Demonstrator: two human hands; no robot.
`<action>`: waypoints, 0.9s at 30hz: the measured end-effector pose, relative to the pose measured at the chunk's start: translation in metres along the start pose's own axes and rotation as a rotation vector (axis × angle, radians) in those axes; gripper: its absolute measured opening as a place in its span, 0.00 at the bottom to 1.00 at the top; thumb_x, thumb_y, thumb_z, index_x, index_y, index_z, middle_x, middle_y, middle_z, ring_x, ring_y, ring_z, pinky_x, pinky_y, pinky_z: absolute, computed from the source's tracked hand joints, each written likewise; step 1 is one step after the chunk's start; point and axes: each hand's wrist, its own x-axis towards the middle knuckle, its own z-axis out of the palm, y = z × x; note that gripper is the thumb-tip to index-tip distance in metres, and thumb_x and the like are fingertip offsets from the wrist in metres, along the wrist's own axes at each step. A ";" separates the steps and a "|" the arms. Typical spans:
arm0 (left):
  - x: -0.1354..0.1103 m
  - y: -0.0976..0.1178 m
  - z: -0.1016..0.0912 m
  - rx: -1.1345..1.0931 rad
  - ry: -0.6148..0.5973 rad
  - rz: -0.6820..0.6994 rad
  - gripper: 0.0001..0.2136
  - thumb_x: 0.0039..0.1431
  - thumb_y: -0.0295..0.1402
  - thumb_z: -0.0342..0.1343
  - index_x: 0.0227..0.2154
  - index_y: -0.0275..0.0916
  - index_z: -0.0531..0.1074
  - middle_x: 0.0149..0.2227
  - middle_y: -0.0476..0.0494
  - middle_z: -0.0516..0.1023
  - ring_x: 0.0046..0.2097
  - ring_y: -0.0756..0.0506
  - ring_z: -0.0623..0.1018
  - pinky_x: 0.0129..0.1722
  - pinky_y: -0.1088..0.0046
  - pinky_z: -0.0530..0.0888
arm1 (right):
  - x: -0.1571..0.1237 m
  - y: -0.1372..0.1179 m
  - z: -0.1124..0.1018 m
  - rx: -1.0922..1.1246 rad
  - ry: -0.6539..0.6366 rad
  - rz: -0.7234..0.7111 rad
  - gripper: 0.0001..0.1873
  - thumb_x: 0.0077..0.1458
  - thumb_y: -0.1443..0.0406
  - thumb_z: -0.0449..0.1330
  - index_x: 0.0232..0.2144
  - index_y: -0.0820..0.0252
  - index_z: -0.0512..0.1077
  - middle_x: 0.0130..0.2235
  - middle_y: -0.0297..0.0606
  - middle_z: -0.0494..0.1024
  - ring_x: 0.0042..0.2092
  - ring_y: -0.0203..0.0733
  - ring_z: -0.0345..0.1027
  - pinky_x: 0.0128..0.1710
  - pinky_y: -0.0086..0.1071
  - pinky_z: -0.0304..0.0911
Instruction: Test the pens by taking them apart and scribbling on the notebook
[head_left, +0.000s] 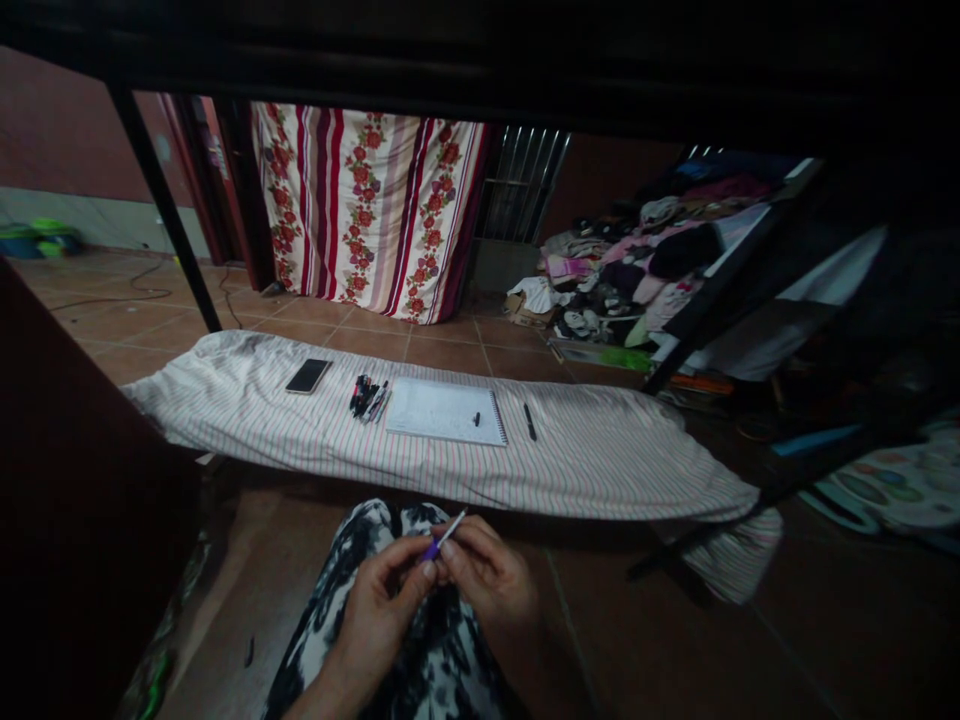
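Above my lap, both hands meet on a slim pen [453,527] with a white shaft and a purple part. My left hand [386,592] pinches the purple part between thumb and fingertips. Close against it, my right hand [491,575] has its fingers closed around the pen by the white shaft. The lower end of the pen is hidden by my fingers. In front, a spiral notebook [435,410] lies on the striped cloth, with a small black cap-like piece [476,419] on its page. Left of it is a pile of pens [367,398]; a dark pen [529,421] lies to its right.
A phone [308,376] lies on the left of the striped cloth [600,450]. Dark metal bars [169,210] frame the space. Behind are a flowered curtain [367,210] and a heap of clothes [630,260]. A small dark object [250,652] is on the floor at left.
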 end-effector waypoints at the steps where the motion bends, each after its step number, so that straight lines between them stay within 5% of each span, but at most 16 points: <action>1: -0.001 -0.001 0.000 0.000 -0.002 0.001 0.11 0.47 0.37 0.60 0.32 0.38 0.77 0.30 0.46 0.79 0.33 0.47 0.76 0.36 0.76 0.73 | -0.001 -0.001 0.001 0.011 0.000 0.008 0.11 0.49 0.59 0.59 0.31 0.60 0.75 0.32 0.37 0.70 0.28 0.34 0.67 0.26 0.25 0.66; 16: -0.001 0.002 0.000 0.024 0.012 0.005 0.12 0.46 0.38 0.60 0.32 0.37 0.77 0.31 0.43 0.80 0.33 0.46 0.77 0.36 0.73 0.73 | 0.000 -0.010 0.002 -0.087 0.040 0.008 0.13 0.49 0.57 0.58 0.29 0.59 0.76 0.29 0.35 0.70 0.21 0.29 0.58 0.21 0.24 0.62; 27: 0.001 0.003 0.001 0.041 0.005 0.029 0.12 0.47 0.37 0.59 0.34 0.37 0.77 0.34 0.43 0.80 0.36 0.46 0.77 0.38 0.73 0.73 | 0.004 -0.009 0.001 -0.137 0.046 -0.002 0.13 0.49 0.57 0.58 0.27 0.60 0.76 0.29 0.38 0.71 0.27 0.34 0.64 0.20 0.23 0.61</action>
